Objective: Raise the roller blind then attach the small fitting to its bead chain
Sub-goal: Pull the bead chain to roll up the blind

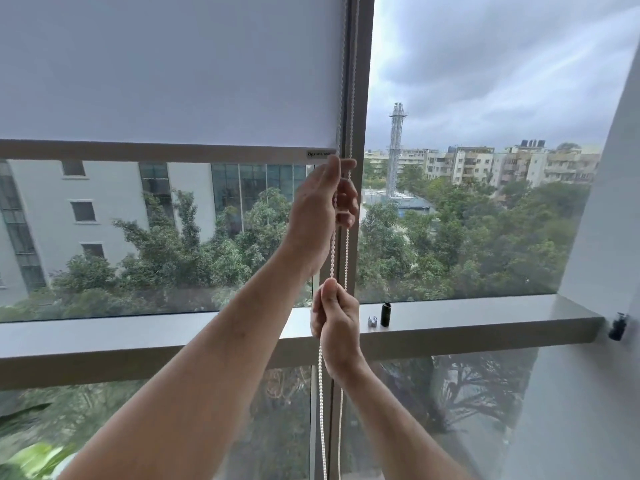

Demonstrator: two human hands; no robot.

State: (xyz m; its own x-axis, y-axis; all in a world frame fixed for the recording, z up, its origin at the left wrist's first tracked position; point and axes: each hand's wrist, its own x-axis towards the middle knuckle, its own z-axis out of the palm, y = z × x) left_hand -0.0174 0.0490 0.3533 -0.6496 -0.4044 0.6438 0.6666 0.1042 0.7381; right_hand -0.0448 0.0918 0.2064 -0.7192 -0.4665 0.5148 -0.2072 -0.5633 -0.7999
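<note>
Two bare forearms reaching up from bottom edge toward window. White fabric roller blind (166,71) covering upper left pane, grey bottom bar level with upper hand. Grey metal window ledge (485,317) crossing mid-frame. Left hand (320,206) higher, fingers clamped on white bead chain (333,244) beside vertical mullion. Right hand (334,318) lower, fingers closed round same strand. Second chain strand hanging free just beside. Black cylindrical piece (385,314) and small silver fitting (372,321) upright on ledge, near right hand, apart from chain.
</note>
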